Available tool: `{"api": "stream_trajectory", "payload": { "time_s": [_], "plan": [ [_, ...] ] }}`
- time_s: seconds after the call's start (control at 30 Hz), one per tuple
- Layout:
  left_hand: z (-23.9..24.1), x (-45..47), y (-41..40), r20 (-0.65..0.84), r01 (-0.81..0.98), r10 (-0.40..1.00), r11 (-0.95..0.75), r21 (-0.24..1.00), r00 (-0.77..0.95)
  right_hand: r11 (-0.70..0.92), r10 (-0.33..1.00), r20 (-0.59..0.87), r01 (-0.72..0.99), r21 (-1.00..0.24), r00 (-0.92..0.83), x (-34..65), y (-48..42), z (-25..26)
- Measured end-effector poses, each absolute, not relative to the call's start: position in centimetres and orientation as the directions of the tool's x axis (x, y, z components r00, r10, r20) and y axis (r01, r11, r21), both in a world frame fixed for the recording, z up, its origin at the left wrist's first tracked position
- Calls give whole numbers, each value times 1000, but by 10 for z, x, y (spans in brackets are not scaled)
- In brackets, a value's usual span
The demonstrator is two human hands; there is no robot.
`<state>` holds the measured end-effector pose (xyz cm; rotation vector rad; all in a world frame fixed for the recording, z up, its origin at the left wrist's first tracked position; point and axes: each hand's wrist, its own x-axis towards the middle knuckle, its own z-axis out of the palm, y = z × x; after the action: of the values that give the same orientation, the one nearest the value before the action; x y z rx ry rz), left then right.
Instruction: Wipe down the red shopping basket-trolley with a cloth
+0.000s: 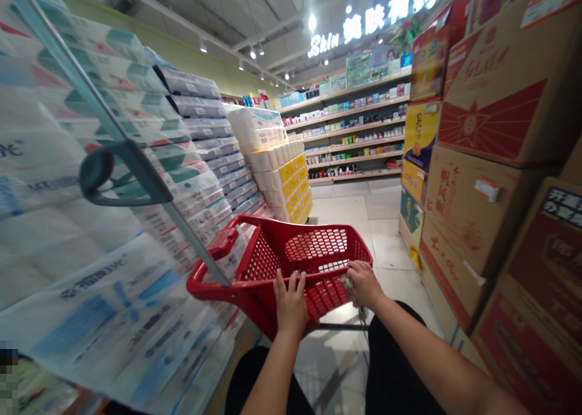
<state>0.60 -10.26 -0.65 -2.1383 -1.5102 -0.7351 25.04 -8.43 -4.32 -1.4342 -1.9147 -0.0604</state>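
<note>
A red plastic shopping basket (268,297) with mesh sides and a long grey pull handle (125,172) stands in front of me, tilted in the view. My left hand (291,303) lies on its near rim, fingers spread over the edge. Close to the right corner of that rim, my right hand (362,283) is closed around a crumpled greyish rag (347,286) and presses it against the basket's side. Part of the rag is hidden by the fingers.
Stacked tissue packs (150,130) rise on the left, with yellow-and-white paper rolls (291,185) beyond. Cardboard cartons (482,215) line the right side. Shelves of small products (350,124) stand at the back, past the tiled floor (350,212).
</note>
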Motion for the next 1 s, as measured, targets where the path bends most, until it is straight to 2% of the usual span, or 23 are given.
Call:
{"api": "stream_trajectory", "payload": {
  "time_s": [0.17,0.3,0.43,0.63,0.83,1.0],
  "plan": [
    [-2,-5,-93,596,935,733,-343,-89,326,339,837,541,852,-399,-80,243,-86,-38],
    [6,-15,-85,579,934,744,-345,-93,333,377,815,568,849,-369,-115,234,-92,-46],
    [9,-21,-79,572,946,763,-313,-80,301,408,795,582,862,-301,-173,224,-97,-60],
    [-2,-7,-79,490,944,815,-324,-57,309,413,836,482,879,-237,-262,218,-90,-76],
    [-3,20,-77,439,942,840,-332,-49,318,372,848,463,913,-170,-259,216,-86,-74],
    [-6,32,-75,436,950,856,-312,6,278,355,850,464,922,-156,-249,213,-91,-72]
  ]
}}
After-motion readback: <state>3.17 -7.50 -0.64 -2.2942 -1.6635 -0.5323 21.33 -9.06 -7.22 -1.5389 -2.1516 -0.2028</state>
